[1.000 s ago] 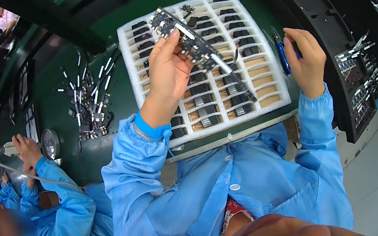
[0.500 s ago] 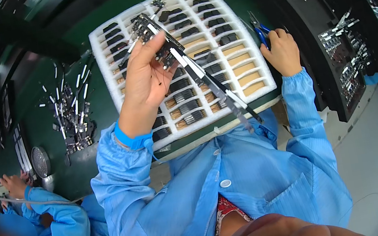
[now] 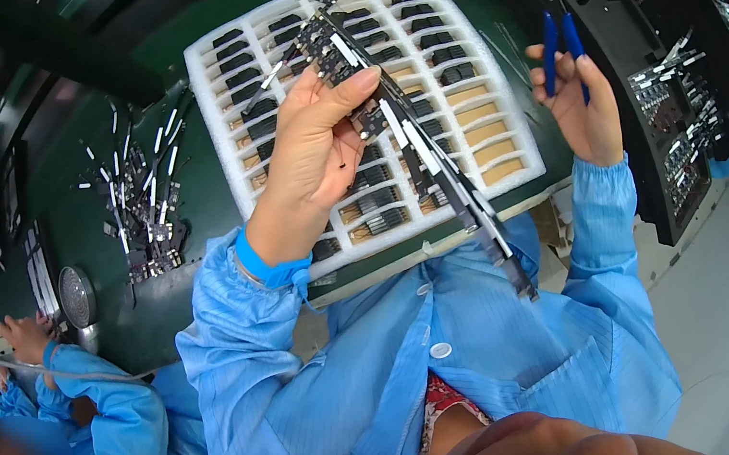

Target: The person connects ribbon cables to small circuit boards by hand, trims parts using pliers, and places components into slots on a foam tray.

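Strips (image 3: 438,166) clamped in fingers of left hand (image 3: 302,148) could slip, given their long overhang, while fingers of right hand (image 3: 588,112) grip pliers (image 3: 573,44).

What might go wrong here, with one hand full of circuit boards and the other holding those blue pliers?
Slipping: the left hand grips the circuit boards near one end, so the long strips hanging past the foam tray could slide out.

Scratching: the blue-handled pliers in the right hand have bare metal tips, which might mark a board if brought carelessly close.
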The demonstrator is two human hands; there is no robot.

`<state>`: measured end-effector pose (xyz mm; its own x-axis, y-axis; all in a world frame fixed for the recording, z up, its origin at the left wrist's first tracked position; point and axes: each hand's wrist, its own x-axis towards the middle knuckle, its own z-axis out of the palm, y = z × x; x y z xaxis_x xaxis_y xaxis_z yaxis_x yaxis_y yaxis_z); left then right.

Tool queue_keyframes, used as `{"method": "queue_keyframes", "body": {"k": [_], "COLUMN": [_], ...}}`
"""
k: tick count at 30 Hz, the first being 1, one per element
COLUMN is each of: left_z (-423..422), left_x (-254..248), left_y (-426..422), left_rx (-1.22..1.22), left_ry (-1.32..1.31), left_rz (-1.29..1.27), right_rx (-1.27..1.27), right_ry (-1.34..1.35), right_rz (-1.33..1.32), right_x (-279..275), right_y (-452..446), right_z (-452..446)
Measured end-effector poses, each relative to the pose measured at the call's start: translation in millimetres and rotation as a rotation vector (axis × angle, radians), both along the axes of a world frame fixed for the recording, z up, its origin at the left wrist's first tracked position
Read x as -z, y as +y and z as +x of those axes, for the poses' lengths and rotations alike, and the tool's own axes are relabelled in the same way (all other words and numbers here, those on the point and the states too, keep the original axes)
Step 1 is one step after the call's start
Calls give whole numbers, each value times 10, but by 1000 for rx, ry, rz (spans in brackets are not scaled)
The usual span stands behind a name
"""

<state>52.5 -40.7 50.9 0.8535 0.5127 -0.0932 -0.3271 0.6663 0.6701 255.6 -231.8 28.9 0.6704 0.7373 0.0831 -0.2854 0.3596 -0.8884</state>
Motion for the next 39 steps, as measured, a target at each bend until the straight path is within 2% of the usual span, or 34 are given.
{"method": "queue_keyframes", "body": {"k": [4,8,15,26,39], "left_z": [53,49,65,51,63], "left_x": [93,60,70,52,64], "left_y": [18,17,-3,-7,52], "left_rx": [-86,-156,-251,-255,-175], "left_ry": [0,-9,-78,-44,21], "left_rz": [119,230,396,529,457], "right_rx": [-258,-463,-442,-404,-465], "right_ry": [-165,-319,-610,-762,-835], "right_rz": [-187,-361,-328,-325,-348], "right_x": [-153,-137,-92,-110,-187], "right_y": [140,186,223,233,229], "right_z": [-547,-732,-791,-788,-725]}}
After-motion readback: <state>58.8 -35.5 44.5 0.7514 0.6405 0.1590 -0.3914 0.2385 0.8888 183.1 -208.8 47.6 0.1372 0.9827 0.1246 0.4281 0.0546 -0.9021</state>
